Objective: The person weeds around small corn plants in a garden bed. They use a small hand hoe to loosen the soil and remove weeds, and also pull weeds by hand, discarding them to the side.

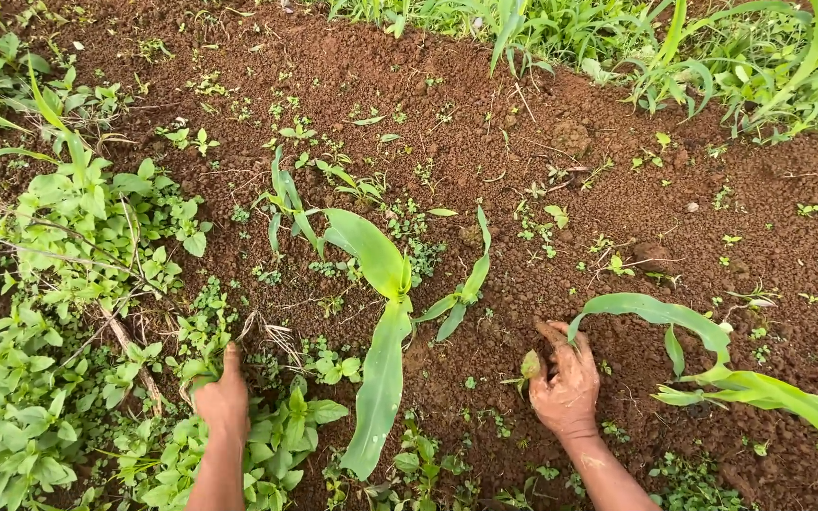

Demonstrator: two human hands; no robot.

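My left hand reaches into a thick patch of low green weeds at the lower left, its fingers closed around a clump of weed stems. My right hand, smeared with red soil, presses into the bare earth at the lower middle right, fingers spread and dug in beside a small pale leaf. Between the two hands stands a young maize plant with long broad leaves. A second maize plant arches just to the right of my right hand.
Reddish-brown tilled soil covers most of the ground, dotted with tiny weed seedlings. A smaller maize seedling grows further back. Dense grass and taller maize line the far edge.
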